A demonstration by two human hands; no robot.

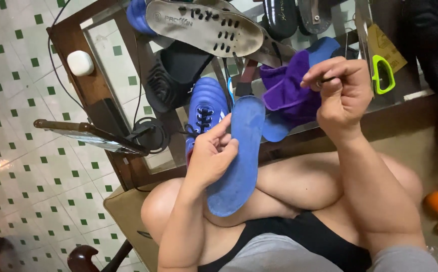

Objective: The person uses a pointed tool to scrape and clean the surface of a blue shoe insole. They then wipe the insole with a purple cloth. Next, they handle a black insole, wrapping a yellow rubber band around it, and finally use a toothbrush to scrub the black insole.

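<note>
Left hand (211,156) gripping blue insole (239,156) just beside blue shoe (205,108); right hand (342,90) fingers pinched shut on small dark object, above insole, against purple cloth (287,88).

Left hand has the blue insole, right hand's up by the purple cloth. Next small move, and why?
Probably bring the right hand down to the blue insole. The left hand holds the insole upright by its edge, while the right pinches something small and dark above the purple cloth, apart from the insole.

Small thing (323,82) in right hand (341,93) indistinct
</note>
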